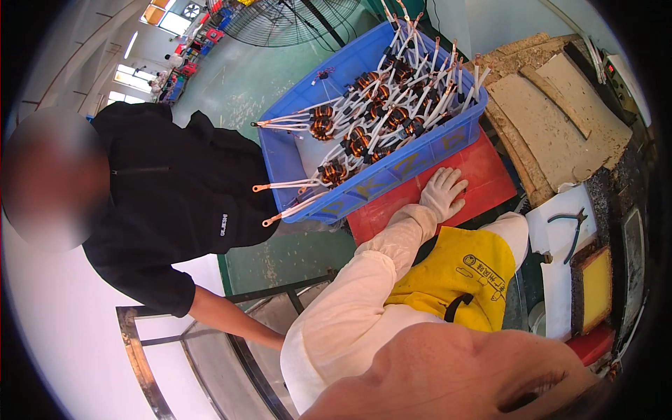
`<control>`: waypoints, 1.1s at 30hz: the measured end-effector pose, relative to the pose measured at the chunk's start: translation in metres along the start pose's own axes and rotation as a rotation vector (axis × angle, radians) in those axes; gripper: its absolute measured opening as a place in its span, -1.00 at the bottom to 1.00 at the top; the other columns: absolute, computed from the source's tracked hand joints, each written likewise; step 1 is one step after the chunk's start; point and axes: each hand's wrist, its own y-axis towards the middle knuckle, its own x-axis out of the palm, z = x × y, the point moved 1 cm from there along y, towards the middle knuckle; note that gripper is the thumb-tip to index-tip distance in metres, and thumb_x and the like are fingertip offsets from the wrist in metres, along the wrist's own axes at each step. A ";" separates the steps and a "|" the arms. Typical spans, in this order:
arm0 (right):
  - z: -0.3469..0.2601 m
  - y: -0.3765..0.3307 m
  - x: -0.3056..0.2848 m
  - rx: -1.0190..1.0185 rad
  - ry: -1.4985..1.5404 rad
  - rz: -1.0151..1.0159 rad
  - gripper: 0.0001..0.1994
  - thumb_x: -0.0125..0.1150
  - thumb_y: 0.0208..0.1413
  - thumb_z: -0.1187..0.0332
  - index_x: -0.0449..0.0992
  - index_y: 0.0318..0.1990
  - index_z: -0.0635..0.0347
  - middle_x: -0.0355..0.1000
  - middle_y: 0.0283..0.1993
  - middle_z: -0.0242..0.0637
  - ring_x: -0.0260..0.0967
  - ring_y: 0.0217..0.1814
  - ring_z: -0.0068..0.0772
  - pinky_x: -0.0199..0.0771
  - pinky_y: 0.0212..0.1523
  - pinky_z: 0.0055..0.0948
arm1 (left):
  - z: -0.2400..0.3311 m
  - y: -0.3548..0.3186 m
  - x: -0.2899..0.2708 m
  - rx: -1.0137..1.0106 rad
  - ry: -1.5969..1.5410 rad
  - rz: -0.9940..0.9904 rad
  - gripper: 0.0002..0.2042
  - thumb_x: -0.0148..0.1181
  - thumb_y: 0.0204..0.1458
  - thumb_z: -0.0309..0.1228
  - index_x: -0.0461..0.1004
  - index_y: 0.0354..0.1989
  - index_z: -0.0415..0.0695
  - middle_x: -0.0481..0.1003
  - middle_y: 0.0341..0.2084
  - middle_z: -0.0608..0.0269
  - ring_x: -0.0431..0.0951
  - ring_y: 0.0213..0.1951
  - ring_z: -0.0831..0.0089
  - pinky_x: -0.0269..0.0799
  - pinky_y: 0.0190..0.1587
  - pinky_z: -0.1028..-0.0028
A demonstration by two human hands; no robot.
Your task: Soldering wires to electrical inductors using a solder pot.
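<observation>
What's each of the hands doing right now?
White-gloved left hand: open, resting on a flat red board.
Right hand: can't tell, not in view.

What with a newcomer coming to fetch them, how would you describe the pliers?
Find the blue crate of copper-wound coils, then look right, past the red panel under the gloved left hand. The pliers lie on a white sheet, above a yellow-faced block. Unlike the block and the wooden strip farther up, they have two slim, dark handles spread apart.
</observation>
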 end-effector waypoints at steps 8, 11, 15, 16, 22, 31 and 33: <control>0.003 -0.001 0.005 0.033 0.001 -0.033 -0.55 0.21 0.27 -0.15 0.66 0.17 -0.22 0.69 -0.02 -0.44 0.64 -0.12 -0.17 0.44 0.08 -0.11 | 0.001 0.000 -0.001 0.013 0.005 0.024 -0.44 0.35 -0.06 -0.15 0.51 0.17 -0.04 0.39 0.29 -0.04 0.35 0.33 -0.06 0.17 0.45 -0.05; 0.007 0.000 0.016 0.024 0.101 0.051 -0.59 0.27 0.26 -0.10 0.68 0.15 -0.21 0.69 0.00 -0.41 0.65 -0.11 -0.19 0.51 0.03 -0.18 | 0.002 0.000 -0.002 0.008 -0.002 0.019 -0.45 0.35 -0.06 -0.16 0.51 0.17 -0.03 0.40 0.29 -0.04 0.36 0.32 -0.07 0.19 0.44 -0.05; -0.008 0.013 0.009 -0.061 0.260 0.220 -0.68 0.34 0.24 0.06 0.69 0.08 -0.10 0.66 0.01 -0.34 0.62 -0.08 -0.22 0.58 -0.03 -0.25 | 0.002 0.000 -0.001 0.014 0.002 0.049 -0.44 0.34 -0.05 -0.16 0.51 0.18 -0.03 0.40 0.28 -0.04 0.36 0.33 -0.07 0.19 0.44 -0.05; -0.018 0.017 -0.002 -0.056 0.263 0.218 -0.70 0.34 0.25 0.10 0.68 0.06 -0.06 0.64 0.01 -0.31 0.60 -0.07 -0.21 0.58 -0.02 -0.24 | 0.002 0.000 -0.001 0.010 -0.001 0.040 -0.44 0.34 -0.05 -0.16 0.51 0.18 -0.03 0.40 0.28 -0.04 0.36 0.33 -0.07 0.19 0.44 -0.05; -0.124 0.030 -0.123 0.007 0.417 0.188 -0.82 0.33 0.27 0.34 0.67 -0.08 0.21 0.57 0.00 -0.15 0.50 -0.01 -0.17 0.55 0.02 -0.16 | 0.001 -0.001 0.000 -0.007 0.005 0.008 -0.44 0.34 -0.05 -0.16 0.51 0.19 -0.03 0.39 0.30 -0.05 0.34 0.35 -0.07 0.17 0.45 -0.05; -0.104 0.030 -0.069 0.292 1.080 0.121 -0.71 0.33 0.29 0.24 0.64 0.10 0.09 0.55 0.15 -0.22 0.46 0.14 -0.27 0.56 0.01 -0.23 | 0.000 -0.001 0.002 0.010 0.014 0.043 -0.48 0.31 0.00 -0.18 0.51 0.17 -0.03 0.40 0.29 -0.05 0.35 0.34 -0.07 0.17 0.45 -0.05; -0.078 0.025 -0.048 0.125 0.581 0.164 -0.68 0.40 0.23 0.14 0.69 0.09 -0.06 0.64 0.04 -0.33 0.60 -0.02 -0.29 0.63 -0.10 -0.33 | 0.000 0.002 0.001 -0.001 0.049 0.032 -0.51 0.30 0.02 -0.18 0.51 0.17 -0.03 0.40 0.28 -0.04 0.36 0.32 -0.06 0.19 0.43 -0.06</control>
